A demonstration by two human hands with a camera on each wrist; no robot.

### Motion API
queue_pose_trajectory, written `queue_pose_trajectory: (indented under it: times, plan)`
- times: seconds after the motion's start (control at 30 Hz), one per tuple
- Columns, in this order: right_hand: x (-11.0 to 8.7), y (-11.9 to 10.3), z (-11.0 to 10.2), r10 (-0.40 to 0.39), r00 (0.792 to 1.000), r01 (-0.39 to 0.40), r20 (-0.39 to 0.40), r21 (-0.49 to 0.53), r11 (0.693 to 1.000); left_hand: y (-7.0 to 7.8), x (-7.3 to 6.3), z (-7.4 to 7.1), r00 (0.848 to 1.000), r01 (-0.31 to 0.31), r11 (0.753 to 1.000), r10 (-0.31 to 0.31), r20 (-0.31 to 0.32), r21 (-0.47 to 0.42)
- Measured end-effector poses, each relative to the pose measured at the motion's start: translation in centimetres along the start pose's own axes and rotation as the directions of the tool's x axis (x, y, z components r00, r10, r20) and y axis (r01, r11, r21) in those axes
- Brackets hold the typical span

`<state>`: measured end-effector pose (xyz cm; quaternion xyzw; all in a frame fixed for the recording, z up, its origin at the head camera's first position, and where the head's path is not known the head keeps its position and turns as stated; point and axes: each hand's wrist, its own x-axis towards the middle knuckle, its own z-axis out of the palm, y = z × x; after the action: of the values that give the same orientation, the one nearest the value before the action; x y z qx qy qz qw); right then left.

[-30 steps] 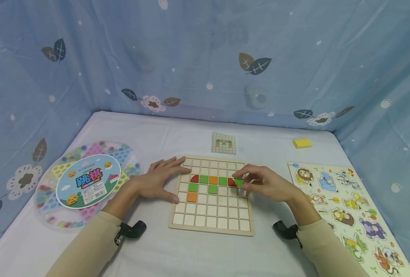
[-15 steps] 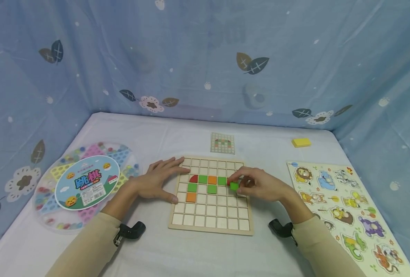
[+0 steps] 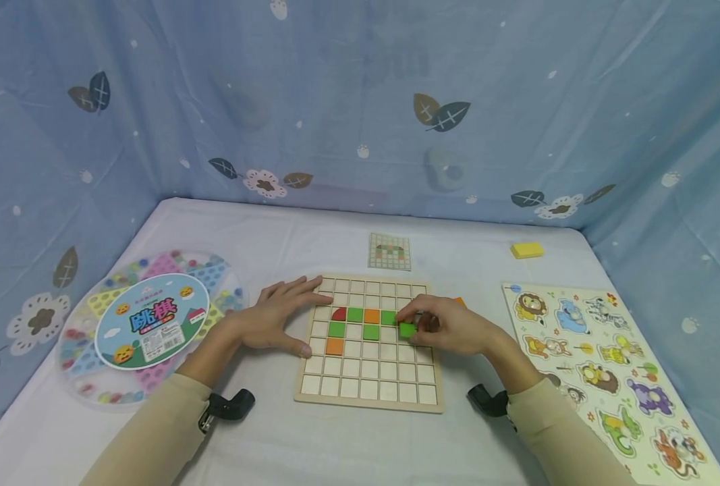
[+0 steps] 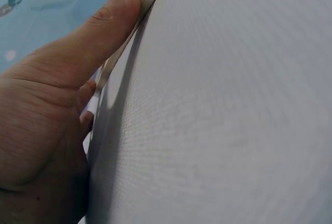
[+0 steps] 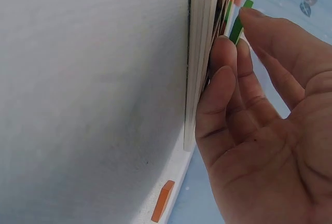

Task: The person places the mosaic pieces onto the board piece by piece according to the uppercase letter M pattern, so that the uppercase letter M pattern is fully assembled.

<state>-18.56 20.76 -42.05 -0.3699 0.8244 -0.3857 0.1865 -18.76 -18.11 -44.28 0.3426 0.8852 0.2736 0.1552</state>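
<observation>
My right hand (image 3: 451,325) pinches a green square tile (image 3: 406,329) between thumb and fingers, low over the right part of a wooden grid board (image 3: 372,403). In the right wrist view the tile (image 5: 238,28) is seen edge-on, tilted at the fingertips beside the board's edge. Spread along the board's left edge, my left hand (image 3: 277,317) rests with thumb and fingertips on the frame. A red rounded tile (image 3: 339,314), several green tiles (image 3: 355,314) and two orange tiles (image 3: 371,316) lie in the squares. My right fingers cover the squares at the row's right end.
Behind the board lies a small pattern card (image 3: 389,252). An orange piece (image 3: 460,303) shows partly behind my right hand. A round Chinese checkers set (image 3: 153,320) is at left, an animal puzzle board (image 3: 584,351) at right, a yellow block (image 3: 526,250) farther back.
My right hand has shifted slightly left and downward in the view with the green tile, which has turned to lie squarer to the grid. My left hand stays on the board's edge.
</observation>
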Motion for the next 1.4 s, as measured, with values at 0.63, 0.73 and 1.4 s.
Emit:
queue_pose_trajectory:
  times: [0.63,0.73,1.4]
  plan:
    - [0.20,0.00,0.05,0.030,1.000,-0.030,0.001,-0.020,0.999,0.03,0.05,-0.15,1.000,0.004,1.000,-0.004,-0.002,-0.008]
    - [0.27,0.03,0.07,0.030,1.000,-0.030,-0.002,-0.029,0.999,0.01,0.07,-0.17,1.000,0.006,1.000,-0.006,-0.003,-0.005]
    - [0.14,-0.85,-0.24,0.062,0.998,-0.061,0.003,-0.082,0.995,-0.09,0.00,0.00,1.000,0.011,1.000,-0.011,-0.001,-0.011]
